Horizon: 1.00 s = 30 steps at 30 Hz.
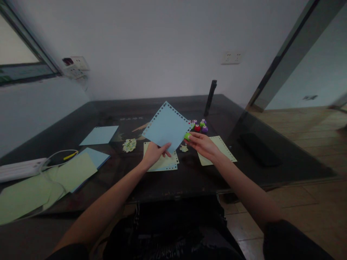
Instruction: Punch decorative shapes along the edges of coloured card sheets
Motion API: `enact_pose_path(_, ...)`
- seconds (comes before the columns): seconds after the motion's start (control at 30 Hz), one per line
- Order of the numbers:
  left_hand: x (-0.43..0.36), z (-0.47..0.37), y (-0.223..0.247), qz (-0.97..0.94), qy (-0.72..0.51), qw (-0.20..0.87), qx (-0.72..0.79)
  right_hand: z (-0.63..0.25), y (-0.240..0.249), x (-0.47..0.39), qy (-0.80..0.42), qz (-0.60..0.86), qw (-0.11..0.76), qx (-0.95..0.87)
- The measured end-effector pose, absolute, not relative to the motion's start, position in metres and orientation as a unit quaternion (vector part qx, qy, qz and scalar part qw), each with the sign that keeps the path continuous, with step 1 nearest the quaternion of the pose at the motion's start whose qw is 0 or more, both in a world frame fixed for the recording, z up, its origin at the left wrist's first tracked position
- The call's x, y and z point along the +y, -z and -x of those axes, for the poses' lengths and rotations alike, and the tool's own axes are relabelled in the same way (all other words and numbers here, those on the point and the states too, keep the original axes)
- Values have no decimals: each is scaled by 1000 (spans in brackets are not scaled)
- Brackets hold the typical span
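A blue sheet of paper (167, 125) with small holes punched along its two upper edges is held up over the table, tilted like a diamond. My left hand (155, 154) pinches its bottom corner, thumb on top. At the sheet's right corner, my right hand (202, 144) grips a small green punch (187, 136). Under my left hand lie yellow and blue sheets (162, 167) with punched edges. Another punched yellow sheet (221, 150) is partly beneath my right hand. Several red, purple and green punches (197, 128) stand behind my right hand.
Paper cutouts form a pile (129, 145) left of centre and a smaller one (183, 148) between my hands. Blue and yellow sheets (73, 169), a white power strip (23, 169) and a cable lie left. A black upright object (210, 97) stands behind; a dark flat object (258, 150) lies right.
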<state>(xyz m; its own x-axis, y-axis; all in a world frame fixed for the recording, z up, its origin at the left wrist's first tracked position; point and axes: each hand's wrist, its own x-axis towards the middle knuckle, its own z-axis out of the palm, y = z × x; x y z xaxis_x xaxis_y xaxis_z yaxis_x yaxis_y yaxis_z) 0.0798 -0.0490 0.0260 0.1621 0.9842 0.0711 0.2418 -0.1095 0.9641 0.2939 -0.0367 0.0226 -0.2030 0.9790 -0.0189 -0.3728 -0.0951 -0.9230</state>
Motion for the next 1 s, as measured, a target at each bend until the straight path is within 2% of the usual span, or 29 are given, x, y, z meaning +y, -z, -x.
enact_pose_path(0.2,-52,-82,-23,-635,-407,436,491,-293,-16,-36,-650,383,508,-416)
enact_pose_path(1.0,-56,-84,-17,-688,-344,336,544,-280,-12,-39,-615,368,569,-403)
